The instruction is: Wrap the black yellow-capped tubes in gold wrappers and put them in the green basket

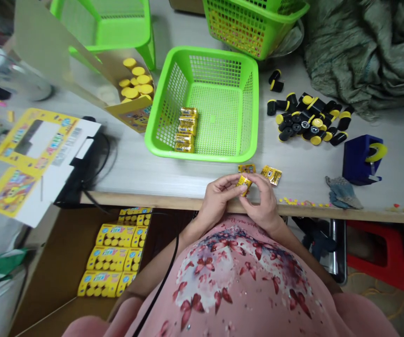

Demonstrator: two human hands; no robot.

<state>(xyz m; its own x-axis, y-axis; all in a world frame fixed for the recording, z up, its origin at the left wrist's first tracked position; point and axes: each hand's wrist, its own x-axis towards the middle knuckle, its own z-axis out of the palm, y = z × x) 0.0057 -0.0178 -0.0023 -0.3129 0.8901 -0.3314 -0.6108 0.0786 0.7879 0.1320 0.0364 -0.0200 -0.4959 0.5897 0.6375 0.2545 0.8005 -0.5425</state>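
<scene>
Just over the table's front edge, my left hand (219, 194) and my right hand (262, 199) meet around a small canister with a shiny yellow label (244, 184). Fingers of both hands are closed on it. Right behind them lie a stack of yellow labels (246, 168) and a loose gold-yellow label (271, 174). The green basket (202, 156) stands beyond my hands, with several yellow-wrapped canisters (187, 128) in a column along its left side. To the right is a pile of black canisters with yellow caps (307, 117), without labels.
A blue tape dispenser (361, 159) and a grey-blue rag (344, 192) are at right. An open box of yellow-capped canisters (137, 112) and a flat printed carton (44, 157) stand left. Below the table edge, a big cardboard box (54, 262) holds yellow packs. Small beads dot the edge.
</scene>
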